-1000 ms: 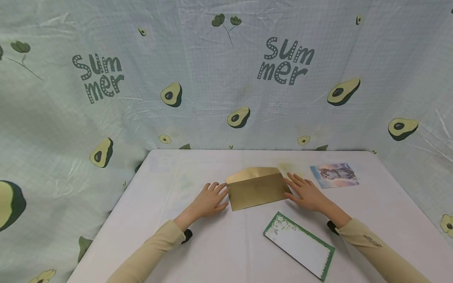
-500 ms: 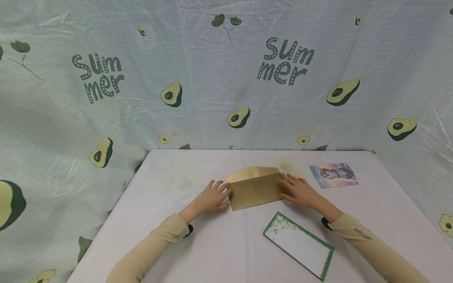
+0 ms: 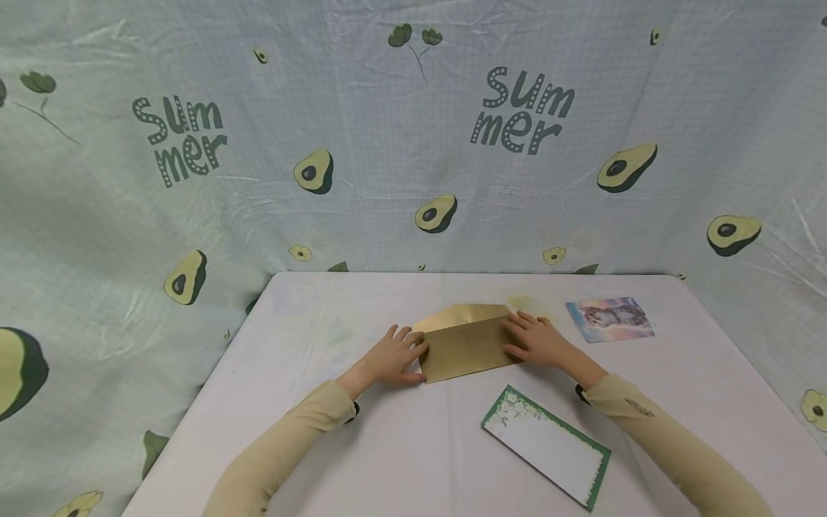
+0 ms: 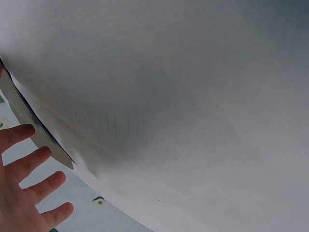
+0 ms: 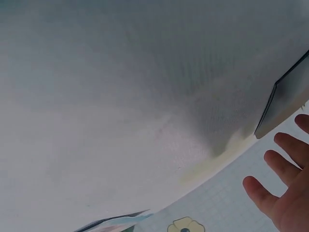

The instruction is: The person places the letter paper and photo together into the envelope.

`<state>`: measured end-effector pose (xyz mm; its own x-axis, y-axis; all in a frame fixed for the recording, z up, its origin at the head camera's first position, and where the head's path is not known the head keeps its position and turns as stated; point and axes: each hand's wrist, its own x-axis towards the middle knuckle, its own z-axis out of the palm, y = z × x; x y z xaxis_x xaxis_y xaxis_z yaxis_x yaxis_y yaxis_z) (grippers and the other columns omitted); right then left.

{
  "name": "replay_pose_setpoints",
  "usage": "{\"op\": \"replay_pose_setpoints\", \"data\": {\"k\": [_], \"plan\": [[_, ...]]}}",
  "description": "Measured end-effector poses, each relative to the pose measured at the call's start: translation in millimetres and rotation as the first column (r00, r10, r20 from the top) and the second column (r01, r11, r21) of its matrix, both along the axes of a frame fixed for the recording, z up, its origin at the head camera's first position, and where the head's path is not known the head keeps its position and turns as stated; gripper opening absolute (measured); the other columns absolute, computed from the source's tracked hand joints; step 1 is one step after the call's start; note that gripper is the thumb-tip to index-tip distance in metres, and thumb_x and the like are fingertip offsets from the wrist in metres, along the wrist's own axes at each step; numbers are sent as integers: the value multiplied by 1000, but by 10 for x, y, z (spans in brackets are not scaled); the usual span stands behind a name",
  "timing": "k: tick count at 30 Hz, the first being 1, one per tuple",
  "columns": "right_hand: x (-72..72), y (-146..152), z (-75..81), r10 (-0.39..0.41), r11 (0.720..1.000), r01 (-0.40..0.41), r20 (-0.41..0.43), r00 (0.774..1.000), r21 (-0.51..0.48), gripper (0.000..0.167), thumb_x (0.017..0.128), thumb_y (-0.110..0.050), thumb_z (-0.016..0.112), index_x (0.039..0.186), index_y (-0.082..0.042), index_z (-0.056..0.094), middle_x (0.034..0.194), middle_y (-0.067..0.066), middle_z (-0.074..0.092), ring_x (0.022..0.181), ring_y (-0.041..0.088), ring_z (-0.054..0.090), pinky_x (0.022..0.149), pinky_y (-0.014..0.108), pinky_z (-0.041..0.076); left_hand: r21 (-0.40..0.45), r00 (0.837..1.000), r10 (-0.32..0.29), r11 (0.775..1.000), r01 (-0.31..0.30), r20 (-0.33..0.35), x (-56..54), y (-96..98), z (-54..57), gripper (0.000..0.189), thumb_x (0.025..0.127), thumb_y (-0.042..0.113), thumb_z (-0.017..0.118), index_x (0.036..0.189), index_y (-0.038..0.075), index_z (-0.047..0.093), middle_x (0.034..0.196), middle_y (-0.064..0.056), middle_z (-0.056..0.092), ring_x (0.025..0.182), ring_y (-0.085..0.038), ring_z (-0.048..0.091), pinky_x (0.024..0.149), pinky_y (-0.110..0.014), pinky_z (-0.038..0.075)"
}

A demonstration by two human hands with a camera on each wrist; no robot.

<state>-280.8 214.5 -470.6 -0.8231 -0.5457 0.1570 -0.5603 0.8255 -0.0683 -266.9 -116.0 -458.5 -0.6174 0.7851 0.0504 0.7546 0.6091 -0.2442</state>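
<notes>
A gold envelope [image 3: 466,352] lies at the middle of the table, its flap [image 3: 461,314] unfolded toward the back. Over its left end reach the fingertips of my left hand [image 3: 389,357], palm down. My right hand [image 3: 545,343] lies across the right end in the same way. Both wrist views show the fingers spread and fairly straight beside the envelope, which appears edge-on as a thin strip [image 4: 59,154] on the left and a darker sheet [image 5: 287,99] on the right. The thumbs are mostly out of sight there.
In front, to the right, a white notepad [image 3: 545,449] with a green floral border lies at a slant. A picture card [image 3: 610,320] with a pastel animal print rests at the back right. Behind the white table [image 3: 336,309] hangs an avocado-print curtain [image 3: 375,129].
Both hands have slid inward from the envelope's two ends, so their fingers now overlap it more. The envelope, notepad and card keep their places.
</notes>
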Motion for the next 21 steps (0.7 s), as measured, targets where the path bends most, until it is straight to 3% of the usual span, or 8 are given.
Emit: {"op": "replay_pose_setpoints", "data": {"k": [14, 21], "plan": [[-154, -45, 5, -32, 998, 30, 45, 998, 54, 51, 87, -37, 54, 126, -5, 49, 132, 18, 45, 124, 37, 38, 88, 57, 34, 3, 1000, -3, 1000, 3, -6, 3, 47, -12, 54, 82, 61, 45, 114, 18, 49, 116, -7, 51, 107, -26, 47, 88, -46, 37], [-194, -70, 32, -44, 998, 40, 75, 996, 54, 52, 86, -39, 55, 125, -5, 49, 130, 17, 47, 122, 37, 39, 86, 56, 35, -3, 999, 39, 999, -39, 33, -36, 56, -23, 65, 78, 65, 46, 118, 13, 48, 118, -5, 50, 107, -25, 46, 90, -47, 36]]}}
